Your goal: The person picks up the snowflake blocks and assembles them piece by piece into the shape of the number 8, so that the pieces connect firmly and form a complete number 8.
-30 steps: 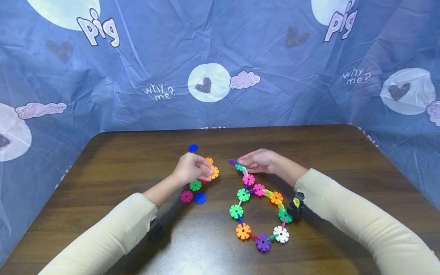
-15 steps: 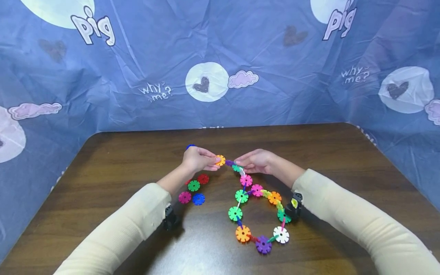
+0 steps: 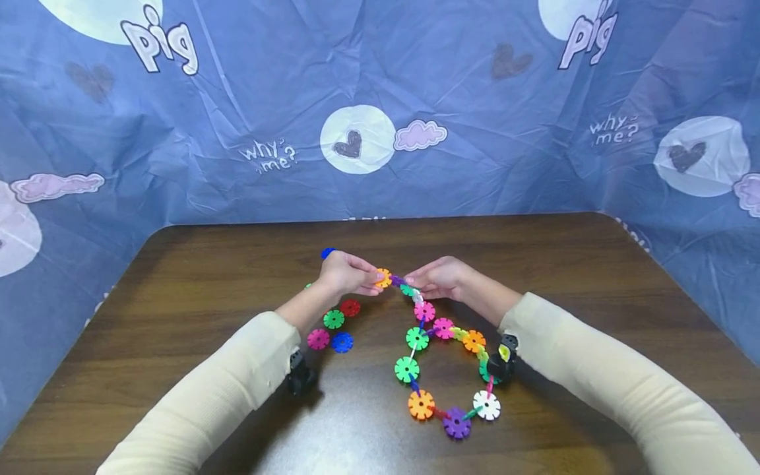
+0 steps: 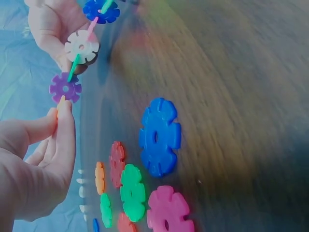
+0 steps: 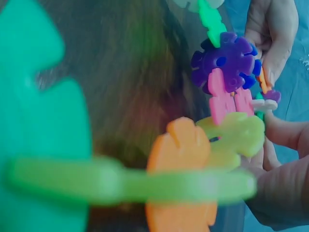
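Observation:
My left hand (image 3: 347, 272) pinches an orange notched plastic disc (image 3: 384, 278) between thumb and fingers. The disc's edge meets a purple disc (image 3: 396, 281) at the far end of a linked chain. Close by, my right hand (image 3: 444, 277) grips that end of the chain around a teal disc (image 3: 407, 289) and a white disc (image 4: 82, 47), its fingertips partly hidden. From there the chain runs down through a pink disc (image 3: 424, 311) into a ring of interlocked discs lying on the table, including a white one (image 3: 488, 405) and a purple one (image 3: 457, 423).
Loose discs lie left of the chain on the brown table (image 3: 237, 284): red (image 3: 350, 307), green (image 3: 334, 319), magenta (image 3: 318, 339) and blue (image 3: 342, 342). Another blue disc (image 3: 328, 253) sits behind my left hand. A printed blue cloth (image 3: 451, 178) hangs past the table's far edge.
My left hand has carried the orange disc right and slightly away from me, from above the loose discs to the purple disc. My right hand stays nearly in place.

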A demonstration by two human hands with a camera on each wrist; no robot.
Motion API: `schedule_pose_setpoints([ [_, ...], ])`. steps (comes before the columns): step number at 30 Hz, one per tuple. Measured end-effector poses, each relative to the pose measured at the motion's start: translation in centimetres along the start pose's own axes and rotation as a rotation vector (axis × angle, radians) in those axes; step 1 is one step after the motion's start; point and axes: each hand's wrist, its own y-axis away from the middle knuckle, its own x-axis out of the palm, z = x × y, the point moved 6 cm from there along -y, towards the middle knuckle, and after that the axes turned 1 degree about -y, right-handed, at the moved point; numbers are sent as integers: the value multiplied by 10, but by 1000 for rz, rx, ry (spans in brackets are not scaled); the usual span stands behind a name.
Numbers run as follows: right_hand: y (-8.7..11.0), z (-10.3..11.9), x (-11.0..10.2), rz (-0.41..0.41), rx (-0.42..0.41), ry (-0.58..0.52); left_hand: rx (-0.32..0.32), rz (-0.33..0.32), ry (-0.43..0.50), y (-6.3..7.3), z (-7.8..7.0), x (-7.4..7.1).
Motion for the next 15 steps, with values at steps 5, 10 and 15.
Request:
schedule_pose_setpoints([
  [5,1,2,1,-63,2,34,-36,6,-29,1,-2,2],
  [10,1,4,4,-70,-27,99,-40,20,-136,1,-4,5],
  [15,3,5,4,-77,-29,60,0,21,-99,-1,-4,2],
])
